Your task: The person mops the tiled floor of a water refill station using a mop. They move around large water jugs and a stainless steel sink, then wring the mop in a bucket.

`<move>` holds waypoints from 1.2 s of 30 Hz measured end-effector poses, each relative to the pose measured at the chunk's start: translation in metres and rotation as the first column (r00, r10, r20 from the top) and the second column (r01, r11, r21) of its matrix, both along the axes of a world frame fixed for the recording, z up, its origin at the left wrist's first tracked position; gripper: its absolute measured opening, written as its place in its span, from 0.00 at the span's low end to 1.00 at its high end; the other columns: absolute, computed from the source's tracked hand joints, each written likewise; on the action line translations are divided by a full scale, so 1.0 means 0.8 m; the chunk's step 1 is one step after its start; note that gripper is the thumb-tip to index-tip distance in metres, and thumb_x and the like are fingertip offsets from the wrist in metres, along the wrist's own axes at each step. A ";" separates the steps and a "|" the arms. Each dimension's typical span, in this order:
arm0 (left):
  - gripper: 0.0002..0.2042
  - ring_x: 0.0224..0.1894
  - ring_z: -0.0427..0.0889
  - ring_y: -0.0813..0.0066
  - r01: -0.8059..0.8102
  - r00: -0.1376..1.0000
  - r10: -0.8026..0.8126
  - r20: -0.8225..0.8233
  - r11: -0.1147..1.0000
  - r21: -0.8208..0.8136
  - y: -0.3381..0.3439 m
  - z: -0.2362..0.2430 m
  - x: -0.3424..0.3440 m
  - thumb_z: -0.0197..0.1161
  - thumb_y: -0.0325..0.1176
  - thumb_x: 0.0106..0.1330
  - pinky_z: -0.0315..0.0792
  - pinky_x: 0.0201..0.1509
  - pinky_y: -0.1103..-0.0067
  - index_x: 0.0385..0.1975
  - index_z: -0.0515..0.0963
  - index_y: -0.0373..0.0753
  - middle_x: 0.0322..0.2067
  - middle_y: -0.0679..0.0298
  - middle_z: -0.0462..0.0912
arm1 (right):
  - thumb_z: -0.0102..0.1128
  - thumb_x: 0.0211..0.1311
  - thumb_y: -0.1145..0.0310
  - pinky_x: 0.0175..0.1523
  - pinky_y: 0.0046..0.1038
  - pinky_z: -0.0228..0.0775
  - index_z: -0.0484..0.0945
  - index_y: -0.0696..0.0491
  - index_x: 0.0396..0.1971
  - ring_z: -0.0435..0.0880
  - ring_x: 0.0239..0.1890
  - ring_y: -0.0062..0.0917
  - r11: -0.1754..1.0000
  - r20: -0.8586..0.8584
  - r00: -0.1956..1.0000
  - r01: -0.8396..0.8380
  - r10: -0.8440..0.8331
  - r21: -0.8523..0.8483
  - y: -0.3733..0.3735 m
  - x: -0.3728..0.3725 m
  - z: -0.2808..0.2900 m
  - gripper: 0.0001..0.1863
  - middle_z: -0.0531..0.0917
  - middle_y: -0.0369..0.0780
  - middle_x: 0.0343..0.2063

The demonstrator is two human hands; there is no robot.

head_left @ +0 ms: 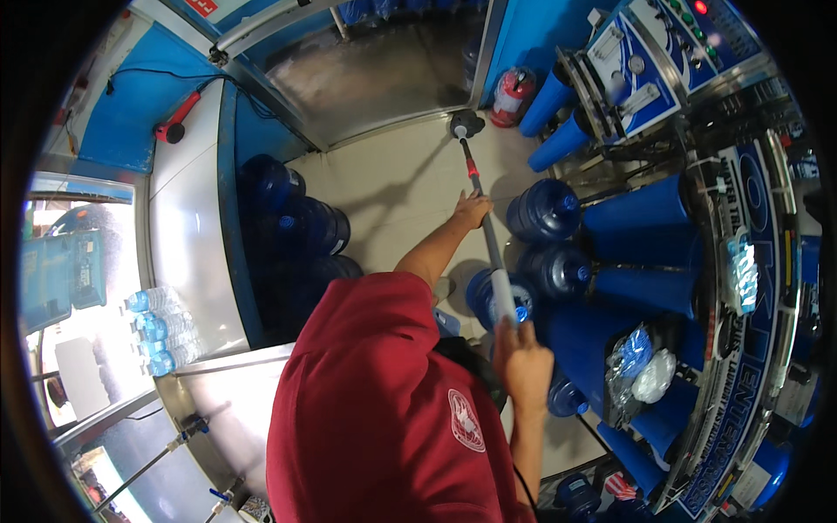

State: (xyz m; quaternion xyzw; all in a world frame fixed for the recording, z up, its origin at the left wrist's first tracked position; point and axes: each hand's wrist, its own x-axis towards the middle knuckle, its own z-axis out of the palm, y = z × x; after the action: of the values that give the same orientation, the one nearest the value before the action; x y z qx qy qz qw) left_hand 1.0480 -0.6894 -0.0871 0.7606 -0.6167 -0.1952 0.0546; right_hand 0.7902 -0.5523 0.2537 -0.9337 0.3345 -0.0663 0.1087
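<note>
Your right grip (523, 359) is wrapped around the rear of the scrubber (491, 242), your left grip (473, 210) around its shaft farther forward. Its dark head sits on the floor (366, 174) near the fire extinguisher (513, 98). You seem mid-scrub; the next stroke likely calls for steady two-handed guiding.

Pole head (472, 124) on flr (375, 196), L of fire ext. (508, 103); jugs (534, 213) both sides of pole (494, 248); sm. btls (166, 328) far L.
</note>
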 end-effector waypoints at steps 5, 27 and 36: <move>0.09 0.52 0.79 0.59 0.027 0.999 -0.024 -0.045 0.998 0.056 -0.007 0.060 -0.058 0.65 0.36 0.51 0.66 0.61 0.55 0.33 0.80 0.48 0.41 0.66 0.83 | 0.56 0.58 0.79 0.22 0.35 0.70 0.80 0.55 0.41 0.80 0.20 0.39 0.996 0.158 0.986 0.039 -0.051 0.076 -0.066 -0.079 0.052 0.11 0.78 0.44 0.26; 0.10 0.36 0.85 0.55 -0.355 0.932 0.363 -0.008 0.915 0.190 0.335 0.152 -0.320 0.67 0.44 0.44 0.78 0.39 0.63 0.25 0.83 0.49 0.29 0.59 0.85 | 0.50 0.59 0.82 0.20 0.22 0.65 0.81 0.65 0.42 0.75 0.12 0.24 0.863 0.700 0.633 -0.503 0.331 0.048 -0.023 -0.285 0.117 0.14 0.77 0.39 0.12; 0.07 0.29 0.83 0.53 -0.382 0.920 0.363 -0.151 0.916 -0.124 0.441 0.232 -0.348 0.62 0.40 0.43 0.76 0.34 0.63 0.20 0.81 0.46 0.23 0.58 0.82 | 0.53 0.56 0.78 0.24 0.24 0.69 0.80 0.66 0.32 0.76 0.12 0.25 0.331 0.788 -0.046 -0.891 0.614 -0.310 0.052 -0.206 0.210 0.09 0.77 0.39 0.12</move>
State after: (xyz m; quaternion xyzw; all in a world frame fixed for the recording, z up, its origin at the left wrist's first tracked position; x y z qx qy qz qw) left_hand 0.7696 -0.3367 0.0984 0.8441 -0.4688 -0.1812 0.1869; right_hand 0.6254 -0.5108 0.4218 -0.7693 -0.3357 -0.3627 0.4050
